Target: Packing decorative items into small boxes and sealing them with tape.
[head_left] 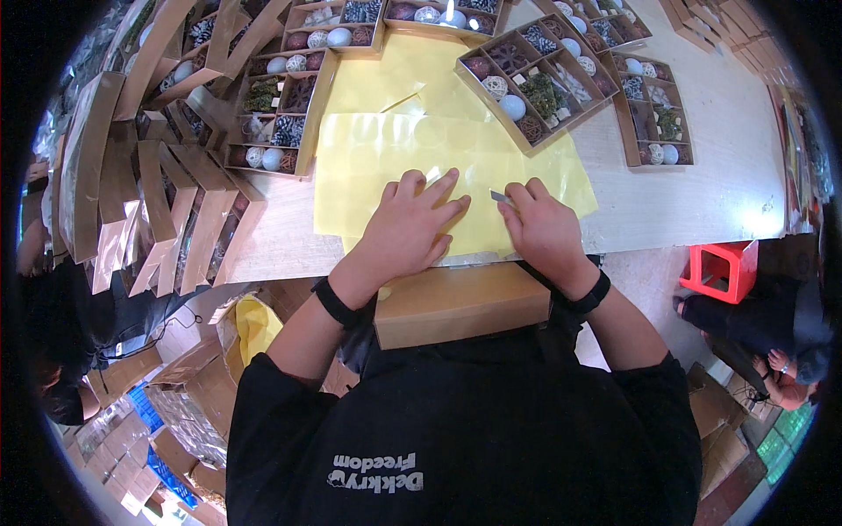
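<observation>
A yellow sheet [351,184] with rows of shiny, clear round patches lies at the table's front edge, over another yellow sheet [368,79]. My left hand [408,228] rests on it palm down, fingers spread. Beside it, my right hand [545,226] is closed on a small grey blade [500,197]. The blade's tip points left over the sheet, and its rear part is hidden in my fingers. Between my forearms, against my body below the table edge, sits a closed brown cardboard box [465,307].
Boxes of pine cones, moss and balls stand left [281,114] and right [539,83] of the sheets. Brown boxes [167,210] lean in stacks at the table's left. A red stool [721,270] and a person [763,324] are at the right; cartons [193,386] stand lower left.
</observation>
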A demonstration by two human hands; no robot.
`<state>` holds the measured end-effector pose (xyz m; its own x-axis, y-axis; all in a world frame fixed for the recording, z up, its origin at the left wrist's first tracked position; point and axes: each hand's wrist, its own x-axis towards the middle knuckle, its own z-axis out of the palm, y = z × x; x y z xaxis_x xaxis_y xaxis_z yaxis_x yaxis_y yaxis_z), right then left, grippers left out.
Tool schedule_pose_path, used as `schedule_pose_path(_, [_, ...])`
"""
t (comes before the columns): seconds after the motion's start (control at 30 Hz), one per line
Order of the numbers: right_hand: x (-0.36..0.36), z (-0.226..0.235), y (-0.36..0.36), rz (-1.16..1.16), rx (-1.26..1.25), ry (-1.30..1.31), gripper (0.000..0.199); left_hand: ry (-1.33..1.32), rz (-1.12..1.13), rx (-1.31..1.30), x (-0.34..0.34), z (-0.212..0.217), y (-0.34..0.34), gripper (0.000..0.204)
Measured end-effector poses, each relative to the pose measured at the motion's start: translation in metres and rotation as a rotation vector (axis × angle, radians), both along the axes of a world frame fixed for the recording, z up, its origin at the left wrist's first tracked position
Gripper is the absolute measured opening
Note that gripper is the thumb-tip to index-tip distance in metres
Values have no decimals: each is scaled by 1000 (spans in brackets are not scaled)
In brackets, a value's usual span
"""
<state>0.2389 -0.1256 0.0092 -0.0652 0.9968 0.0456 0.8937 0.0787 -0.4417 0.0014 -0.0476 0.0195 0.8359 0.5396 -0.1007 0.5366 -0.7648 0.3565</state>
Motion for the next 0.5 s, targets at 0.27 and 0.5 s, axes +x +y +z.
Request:
schedule_pose_path(0.27, [3, -6, 5, 1, 52, 30, 16, 8, 1, 1, 1, 3, 1, 60])
schedule_pose_path(0.5, [11, -9, 11, 51, -65, 120, 23, -10, 4, -10, 0, -4, 0, 60])
